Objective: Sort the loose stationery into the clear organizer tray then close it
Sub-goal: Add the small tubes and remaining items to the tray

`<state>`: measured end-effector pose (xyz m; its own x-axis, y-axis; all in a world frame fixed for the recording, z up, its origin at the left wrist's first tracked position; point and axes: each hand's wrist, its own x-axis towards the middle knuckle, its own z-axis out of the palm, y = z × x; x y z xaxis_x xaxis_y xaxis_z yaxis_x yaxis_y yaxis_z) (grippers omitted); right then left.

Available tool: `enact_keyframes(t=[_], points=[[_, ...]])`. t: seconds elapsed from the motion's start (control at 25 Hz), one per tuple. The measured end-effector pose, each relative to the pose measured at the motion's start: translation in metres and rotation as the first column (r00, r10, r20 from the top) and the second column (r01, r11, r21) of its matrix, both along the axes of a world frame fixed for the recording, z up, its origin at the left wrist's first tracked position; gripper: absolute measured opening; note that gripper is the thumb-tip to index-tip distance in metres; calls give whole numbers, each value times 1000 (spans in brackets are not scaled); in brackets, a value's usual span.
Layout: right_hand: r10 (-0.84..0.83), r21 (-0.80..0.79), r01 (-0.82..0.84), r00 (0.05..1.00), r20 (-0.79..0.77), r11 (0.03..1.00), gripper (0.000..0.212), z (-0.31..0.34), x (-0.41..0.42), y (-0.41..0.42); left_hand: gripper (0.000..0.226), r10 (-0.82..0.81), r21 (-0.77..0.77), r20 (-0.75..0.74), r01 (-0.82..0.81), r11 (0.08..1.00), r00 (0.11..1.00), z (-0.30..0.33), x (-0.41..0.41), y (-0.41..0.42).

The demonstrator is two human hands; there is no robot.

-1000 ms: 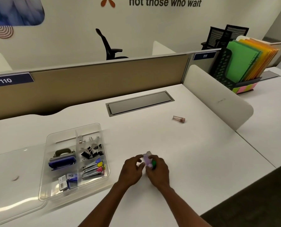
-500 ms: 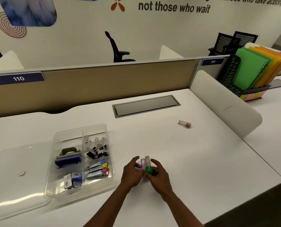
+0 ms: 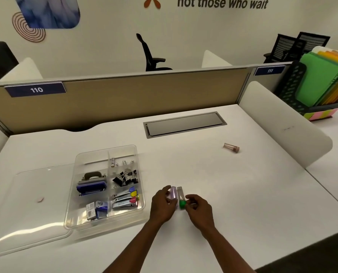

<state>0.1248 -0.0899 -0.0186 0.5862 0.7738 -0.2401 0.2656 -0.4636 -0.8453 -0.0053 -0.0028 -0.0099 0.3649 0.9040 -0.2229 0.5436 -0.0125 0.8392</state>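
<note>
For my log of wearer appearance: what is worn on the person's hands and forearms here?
Nothing is visible. The left hand and right hand are bare, with no gloves, rings, watch or bracelets in view. Both forearms are uncovered down to the frame's bottom edge; no sleeve shows.

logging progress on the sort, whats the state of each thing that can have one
organizer tray: open, partly filled
lid: off, flat left of tray
purple tube: in left hand
green-capped tube: capped, in right hand
brown-capped tube: capped, lying loose on desk
desk cable hatch: shut
</note>
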Motion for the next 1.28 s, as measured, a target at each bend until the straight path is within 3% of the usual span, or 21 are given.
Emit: enact_keyframes(t=[0.16,0.32,0.44,0.6,0.68,0.76,0.92,1.0,1.08,1.28], points=[[26,13,-26,1000,-6,1000,25,1,0,-2,68,-72,52,-46,74,996,996,-3,6,-2],[-100,44,101,995,-14,994,20,9,20,2,62,-103,142,-179,129,981,979,-6,9,-1],[-156,34,153,985,78,988,25,21,57,10,55,-109,282,-276,189,941,955,-9,2,4],[-204,55,196,941,271,979,40,45,119,30,73,-191,335,-454,365,869,870,-22,-7,0],[-124,-50,157,908,401,986,57,58,149,47,80,-213,331,-535,435,837,818,-29,-11,-7],[78,-283,88,847,526,955,79,71,179,64,74,-234,322,-568,474,819,789,-34,-13,-8],[440,-648,17,722,535,761,118,81,217,85,78,-265,254,-626,513,820,733,-32,-9,5],[550,-715,17,626,553,699,130,76,222,92,83,-277,228,-651,530,817,707,-31,-6,11],[591,-718,7,564,577,696,142,68,228,99,87,-289,202,-658,533,822,696,-31,-5,15],[638,-751,-28,549,540,660,148,61,253,124,106,-344,146,-647,553,820,680,-22,-2,27]])
